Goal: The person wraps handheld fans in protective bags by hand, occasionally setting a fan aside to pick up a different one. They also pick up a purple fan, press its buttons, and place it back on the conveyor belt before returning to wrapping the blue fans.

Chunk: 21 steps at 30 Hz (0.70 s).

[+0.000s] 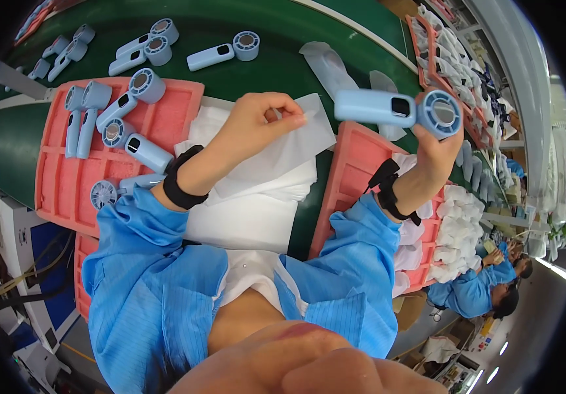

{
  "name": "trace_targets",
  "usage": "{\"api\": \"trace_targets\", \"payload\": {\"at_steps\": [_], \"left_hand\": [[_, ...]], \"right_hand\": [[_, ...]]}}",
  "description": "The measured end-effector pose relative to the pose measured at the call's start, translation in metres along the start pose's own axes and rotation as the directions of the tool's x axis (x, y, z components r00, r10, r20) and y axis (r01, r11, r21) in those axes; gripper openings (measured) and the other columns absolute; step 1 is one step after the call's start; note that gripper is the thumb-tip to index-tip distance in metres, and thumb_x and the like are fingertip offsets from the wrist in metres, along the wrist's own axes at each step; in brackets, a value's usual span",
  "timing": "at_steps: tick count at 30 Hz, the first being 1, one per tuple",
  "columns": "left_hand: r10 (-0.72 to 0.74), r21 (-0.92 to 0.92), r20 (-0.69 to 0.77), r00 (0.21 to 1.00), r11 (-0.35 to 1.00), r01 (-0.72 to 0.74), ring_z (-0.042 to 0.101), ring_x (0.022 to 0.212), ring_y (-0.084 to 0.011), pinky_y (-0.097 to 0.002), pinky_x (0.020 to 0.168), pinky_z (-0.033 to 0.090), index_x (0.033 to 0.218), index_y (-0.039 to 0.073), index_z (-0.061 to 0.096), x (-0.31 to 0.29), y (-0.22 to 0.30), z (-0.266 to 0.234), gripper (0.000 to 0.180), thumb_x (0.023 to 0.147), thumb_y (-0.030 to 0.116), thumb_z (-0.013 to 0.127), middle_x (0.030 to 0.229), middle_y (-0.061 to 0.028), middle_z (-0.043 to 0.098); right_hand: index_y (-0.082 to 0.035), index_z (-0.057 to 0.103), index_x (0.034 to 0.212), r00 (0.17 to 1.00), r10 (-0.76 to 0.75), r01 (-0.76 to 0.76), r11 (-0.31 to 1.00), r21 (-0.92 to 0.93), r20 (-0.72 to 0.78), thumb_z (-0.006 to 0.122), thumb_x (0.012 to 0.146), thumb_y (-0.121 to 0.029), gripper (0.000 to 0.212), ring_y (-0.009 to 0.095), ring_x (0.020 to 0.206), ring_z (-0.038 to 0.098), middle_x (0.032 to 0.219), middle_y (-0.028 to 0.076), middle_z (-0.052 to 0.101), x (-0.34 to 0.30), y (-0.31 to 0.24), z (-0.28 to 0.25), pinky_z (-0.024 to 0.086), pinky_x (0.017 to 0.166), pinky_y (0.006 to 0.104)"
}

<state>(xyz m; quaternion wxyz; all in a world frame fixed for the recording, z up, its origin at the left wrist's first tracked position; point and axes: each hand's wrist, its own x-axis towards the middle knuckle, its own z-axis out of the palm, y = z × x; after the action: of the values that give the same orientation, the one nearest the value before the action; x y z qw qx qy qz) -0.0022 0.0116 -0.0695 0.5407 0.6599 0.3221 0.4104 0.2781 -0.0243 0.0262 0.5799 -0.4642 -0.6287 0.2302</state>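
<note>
My right hand (437,148) grips a light blue handheld fan (398,109) by its round head, holding it level above a pink foam tray (352,171). Its handle points left and shows a small dark window. My left hand (256,121) pinches the top edge of a thin white bag (289,148), lifting it off a stack of white bags (256,210) lying between the two trays. Both wrists wear black straps below blue sleeves.
A pink foam tray (171,108) on the left holds several blue fans. More fans (220,54) lie loose on the green conveyor belt (263,26). Bagged white items (457,230) fill the right tray. Other workers in blue (473,289) sit at the far right.
</note>
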Motion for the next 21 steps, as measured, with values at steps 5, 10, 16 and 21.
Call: {"api": "trace_targets", "payload": {"at_steps": [5, 10, 16, 21], "left_hand": [[0.038, -0.154, -0.048, 0.998, 0.987, -0.045, 0.049, 0.06, -0.0049, -0.0213, 0.055, 0.039, 0.087, 0.003, 0.065, -0.005, 0.021, -0.006, 0.015, 0.085, 0.017, 0.066, 0.073, 0.0027, 0.06], [0.004, -0.422, -0.225, 0.974, 0.901, -0.102, 0.052, 0.069, -0.0046, -0.0212, 0.061, 0.041, 0.094, 0.002, 0.062, -0.011, 0.037, -0.012, 0.014, 0.089, 0.015, 0.062, 0.082, 0.0019, 0.061], [0.065, -0.399, -0.262, 0.963, 0.901, -0.169, 0.056, 0.078, -0.0105, -0.0228, 0.064, 0.044, 0.097, 0.004, 0.063, -0.015, 0.036, -0.009, 0.013, 0.085, 0.005, 0.062, 0.089, -0.0012, 0.062], [0.538, 0.538, -0.162, 0.827, 0.751, -0.382, 0.057, 0.079, -0.0184, -0.0253, 0.066, 0.046, 0.1, 0.005, 0.063, -0.017, 0.027, 0.01, 0.027, 0.075, -0.004, 0.064, 0.089, -0.0065, 0.061]], "right_hand": [[-0.001, 0.052, 0.108, 0.971, -0.062, 0.092, 0.988, -0.123, 0.23, 0.077, 0.056, -0.003, 0.057, 0.017, 0.093, 0.057, 0.107, 0.009, 0.056, -0.009, -0.004, 0.047, 0.045, 0.085, 0.0286], [-0.003, 0.056, 0.116, 0.86, -0.283, 0.395, 0.896, -0.202, 0.425, 0.084, 0.052, -0.007, 0.071, 0.024, 0.094, 0.057, 0.106, 0.012, 0.055, -0.013, -0.002, 0.109, 0.046, 0.081, 0.0297], [-0.006, 0.057, 0.124, 0.906, -0.231, 0.355, 0.871, -0.34, 0.356, 0.084, 0.05, -0.009, 0.079, 0.028, 0.09, 0.055, 0.103, 0.012, 0.053, -0.023, 0.004, 0.137, 0.046, 0.078, 0.032], [-0.004, 0.053, 0.126, 0.911, -0.335, 0.412, 0.757, -0.506, 0.24, 0.083, 0.053, -0.009, 0.08, 0.028, 0.088, 0.055, 0.102, 0.013, 0.053, -0.015, 0.025, 0.136, 0.047, 0.074, 0.0318]]}}
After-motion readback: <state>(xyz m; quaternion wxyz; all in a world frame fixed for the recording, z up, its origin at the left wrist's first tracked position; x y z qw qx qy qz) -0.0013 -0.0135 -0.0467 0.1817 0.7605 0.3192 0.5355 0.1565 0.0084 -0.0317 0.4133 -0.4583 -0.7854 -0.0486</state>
